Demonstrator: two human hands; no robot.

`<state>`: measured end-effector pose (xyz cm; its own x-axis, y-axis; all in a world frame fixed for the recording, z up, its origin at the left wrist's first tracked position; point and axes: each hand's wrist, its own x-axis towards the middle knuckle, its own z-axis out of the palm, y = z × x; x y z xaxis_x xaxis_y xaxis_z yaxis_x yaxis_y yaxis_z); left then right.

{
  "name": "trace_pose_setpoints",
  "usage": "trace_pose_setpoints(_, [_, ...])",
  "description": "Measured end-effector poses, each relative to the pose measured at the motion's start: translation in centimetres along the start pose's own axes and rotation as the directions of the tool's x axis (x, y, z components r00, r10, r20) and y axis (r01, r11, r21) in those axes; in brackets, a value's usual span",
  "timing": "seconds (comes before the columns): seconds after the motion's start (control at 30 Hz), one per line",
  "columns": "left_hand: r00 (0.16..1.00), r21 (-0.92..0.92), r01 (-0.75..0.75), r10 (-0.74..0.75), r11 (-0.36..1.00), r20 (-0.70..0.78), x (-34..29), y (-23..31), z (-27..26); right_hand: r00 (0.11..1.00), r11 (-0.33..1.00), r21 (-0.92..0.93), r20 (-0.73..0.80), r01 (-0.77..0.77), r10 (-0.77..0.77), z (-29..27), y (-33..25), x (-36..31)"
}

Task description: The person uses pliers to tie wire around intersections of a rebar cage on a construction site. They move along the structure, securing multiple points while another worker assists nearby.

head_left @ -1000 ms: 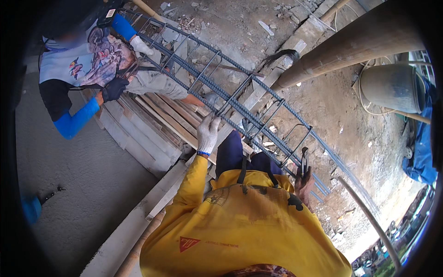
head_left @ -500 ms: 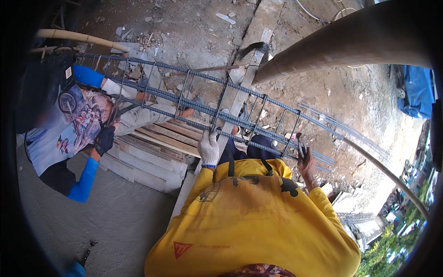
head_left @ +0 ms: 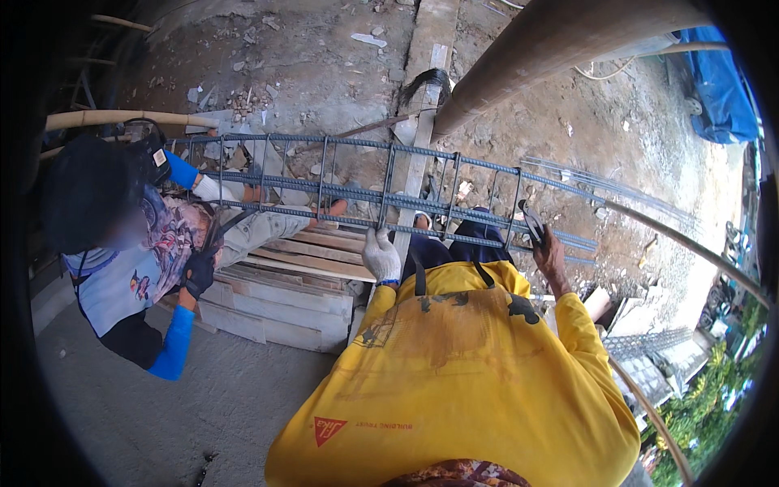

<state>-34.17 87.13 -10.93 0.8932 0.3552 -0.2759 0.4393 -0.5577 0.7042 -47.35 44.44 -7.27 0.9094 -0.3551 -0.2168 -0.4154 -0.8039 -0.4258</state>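
A long rebar cage [head_left: 389, 199] with stirrups lies across in front of me. My left hand [head_left: 381, 254], in a white knitted glove, is closed on the cage's near bar beside a stirrup. In my bare right hand [head_left: 552, 253] is a pair of dark pincers [head_left: 530, 221], with the jaws close to the stirrup near the cage's right end. Whether the jaws touch the steel I cannot tell. Under the cage, a narrow plank [head_left: 419, 146] runs away from me, with a bundle of thin dark tie wire [head_left: 426, 84] on it.
At the left a co-worker [head_left: 122, 268] sits by the cage, one dark-gloved hand [head_left: 197, 274] on a dark tool. Stacked boards [head_left: 276, 304] stand between us. A thick brown column [head_left: 519, 73] slants in from the upper right. Loose rebar [head_left: 617, 187] and rubble lie on the ground.
The whole view has turned a little, so the cage now runs more level across it. Both my hands keep about the same places along the cage.
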Motion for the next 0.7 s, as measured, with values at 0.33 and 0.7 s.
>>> trace_pose_setpoints(0.33, [1.0, -0.061, 0.0, 0.0, 0.998, -0.006, 0.0, -1.9, 0.4, 0.995, 0.846, 0.524, 0.058, -0.096, 0.077, -0.4, -9.9, 2.1])
trace_pose_setpoints(0.7, [0.99, -0.104, -0.081, 0.068, 0.991, -0.127, -0.2, -3.0, 1.2, 0.925, 0.862, 0.501, 0.285, 0.079, -0.251, 5.6, -17.8, 6.8])
